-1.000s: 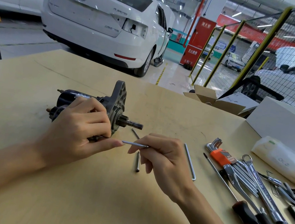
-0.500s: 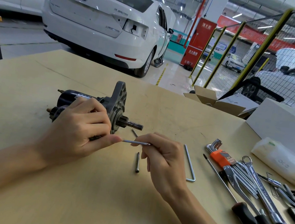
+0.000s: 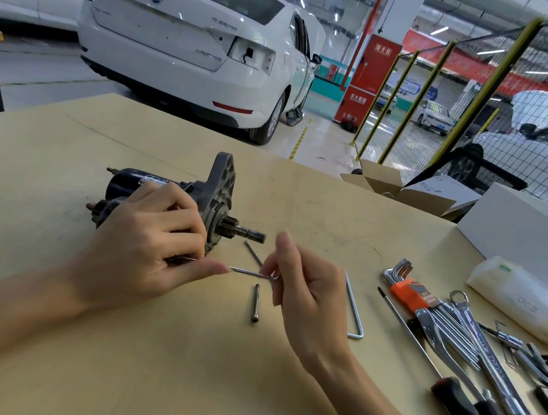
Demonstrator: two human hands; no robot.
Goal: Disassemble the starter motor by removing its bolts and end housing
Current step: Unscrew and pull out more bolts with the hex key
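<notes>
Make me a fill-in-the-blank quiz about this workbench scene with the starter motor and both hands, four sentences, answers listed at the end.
1. The left hand rests on the ____.
2. The right hand pinches a thin metal ____ that runs toward the motor.
3. The hex key set sits in an ____ holder.
4. One loose bolt lies on the ____ between the hands.

Missing words: starter motor; rod; orange; table

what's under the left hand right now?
The left hand grips the starter motor lying on the table; a thin rod runs out beneath its thumb to the right hand. Where the rod enters the housing is covered.
</notes>
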